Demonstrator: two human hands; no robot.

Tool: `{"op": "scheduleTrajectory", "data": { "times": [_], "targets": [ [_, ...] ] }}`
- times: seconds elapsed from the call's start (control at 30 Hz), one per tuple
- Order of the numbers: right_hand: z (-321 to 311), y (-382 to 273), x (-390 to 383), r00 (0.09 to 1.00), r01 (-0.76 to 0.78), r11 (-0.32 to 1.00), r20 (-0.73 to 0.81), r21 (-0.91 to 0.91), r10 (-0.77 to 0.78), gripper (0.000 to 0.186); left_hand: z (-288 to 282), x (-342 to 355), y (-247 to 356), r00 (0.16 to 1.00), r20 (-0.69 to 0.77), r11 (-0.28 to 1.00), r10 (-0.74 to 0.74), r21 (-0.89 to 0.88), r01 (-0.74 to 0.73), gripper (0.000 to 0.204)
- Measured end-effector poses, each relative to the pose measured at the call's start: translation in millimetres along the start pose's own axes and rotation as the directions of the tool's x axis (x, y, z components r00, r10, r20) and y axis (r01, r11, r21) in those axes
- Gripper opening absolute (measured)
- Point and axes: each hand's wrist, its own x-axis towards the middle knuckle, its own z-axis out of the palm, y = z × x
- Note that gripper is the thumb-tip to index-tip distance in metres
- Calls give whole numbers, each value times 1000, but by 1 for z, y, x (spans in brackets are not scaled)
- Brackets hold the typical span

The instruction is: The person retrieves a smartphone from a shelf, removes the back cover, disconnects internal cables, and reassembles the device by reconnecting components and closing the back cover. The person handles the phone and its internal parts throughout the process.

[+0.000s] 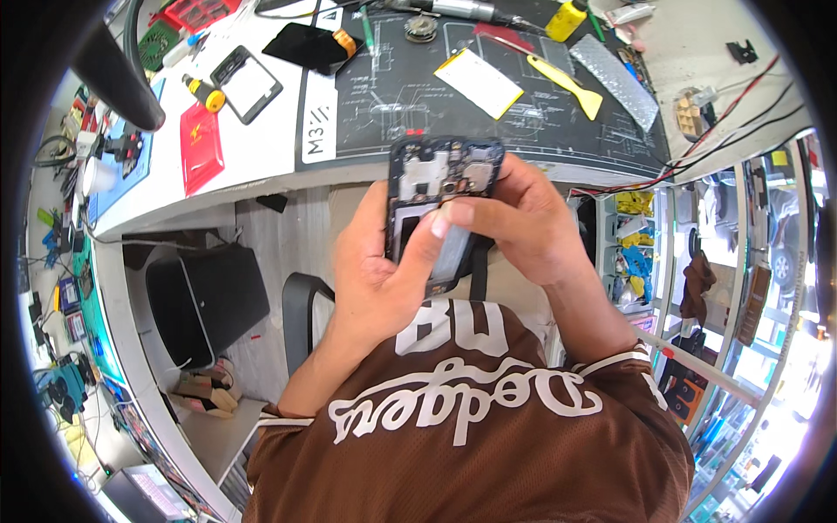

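Note:
An opened smartphone [449,170] is held upright between my hands, just off the desk's near edge. Its inner side faces me, with the circuit board and metal shields at the top and a dark and silvery area below. My left hand [384,257] grips it from the left, its thumb lying across the lower part. From the right, my right hand [527,222] clasps the phone, and its thumb presses near the middle, just below the board. Both thumb tips meet there. The fingers behind the phone are hidden.
On the black work mat [384,131] lie a white battery-like panel [479,83], a yellow brush-shaped tool [567,87], bubble wrap [615,83] and a yellow bottle [567,19]. To the left are a phone frame [247,84], a screwdriver [203,93] and a red packet [201,148]. Cables hang at right.

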Motion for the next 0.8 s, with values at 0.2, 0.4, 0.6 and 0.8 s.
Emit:
{"op": "scheduleTrajectory", "data": {
  "times": [0.2, 0.4, 0.6, 0.8],
  "targets": [
    [-1, 3, 1, 1000, -29, 994, -3, 107, 30, 28, -5, -1, -6, 997, 7, 991, 73, 115, -74, 21],
    [-5, 1, 4, 998, -63, 990, 7, 128, 62, 25, -7, 2, -3, 996, 35, 983, 79, 165, -84, 20],
    [0, -2, 7, 997, -66, 996, -28, 59, 68, 31, -5, 4, -2, 998, 30, 995, 47, 89, -49, 27],
    [-17, -12, 13, 996, 55, 963, -55, -263, -72, 49, -10, 14, -2, 986, -43, 937, -162, -321, 140, 32]
  ]
}}
